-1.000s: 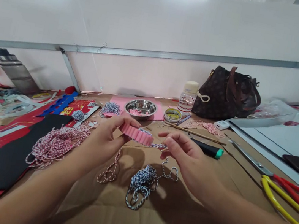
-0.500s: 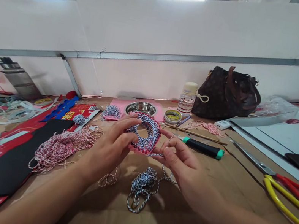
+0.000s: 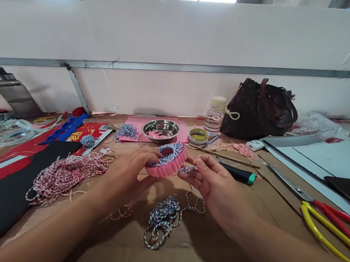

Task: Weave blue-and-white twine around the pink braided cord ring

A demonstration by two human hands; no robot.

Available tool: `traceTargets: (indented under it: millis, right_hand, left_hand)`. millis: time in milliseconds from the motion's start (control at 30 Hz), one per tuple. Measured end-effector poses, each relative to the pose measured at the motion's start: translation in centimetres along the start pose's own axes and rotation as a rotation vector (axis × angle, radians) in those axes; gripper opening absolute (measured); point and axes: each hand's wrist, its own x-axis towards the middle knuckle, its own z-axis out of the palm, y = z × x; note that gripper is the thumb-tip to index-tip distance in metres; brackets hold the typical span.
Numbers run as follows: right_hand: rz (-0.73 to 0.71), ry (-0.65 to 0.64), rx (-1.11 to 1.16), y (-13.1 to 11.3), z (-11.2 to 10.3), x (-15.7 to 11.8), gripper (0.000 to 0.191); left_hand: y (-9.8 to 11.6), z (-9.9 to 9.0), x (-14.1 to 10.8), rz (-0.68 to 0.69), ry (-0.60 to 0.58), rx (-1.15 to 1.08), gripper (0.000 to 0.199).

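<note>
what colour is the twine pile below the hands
Dark blue and white twisted twine, clearest in the head view.

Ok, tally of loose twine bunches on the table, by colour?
Blue-and-white twine: 3 (front pile, rear pile, ball)
Red-and-white twine: 3 (big tangle, rear bunch, small loop)
Total: 6

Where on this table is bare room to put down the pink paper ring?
Bare cardboard lies below the blue-and-white twine, and between the marker and the shears. It is crowded left, around the red-and-white twine and black sheet.
</note>
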Motion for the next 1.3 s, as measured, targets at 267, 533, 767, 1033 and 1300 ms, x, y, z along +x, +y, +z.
traceTargets:
  millis: [267, 533, 767, 1033, 1300]
  right_hand:
    - [-0.097, -0.101, -0.296, 0.3, -0.6, 0.6, 0.028]
    - [-0.091, -0.065, -0.525, 0.8, -1.2, 1.6, 0.021]
    - [-0.056, -0.133, -0.602, 1.7, -1.0, 1.1, 0.019]
    - [0.015, -0.188, -0.517, 2.3, -1.3, 0.8, 0.021]
    - [-0.075, -0.190, -0.552, 2.0, -1.3, 1.0, 0.020]
  left_hand:
    - [-0.5, 1.2, 0.4, -0.701, -0.181, -0.606, 0.035]
    - [-0.5, 1.2, 0.2, -0.456, -0.201, -0.141, 0.027]
    - [2.4, 1.5, 0.4, -0.343, -0.118, -0.242, 0.017]
    - [3.6, 2.3, 0.4, -0.373, -0.139, -0.273, 0.011]
    - [3.4, 2.3, 0.4, -0.422, -0.165, -0.329, 0.012]
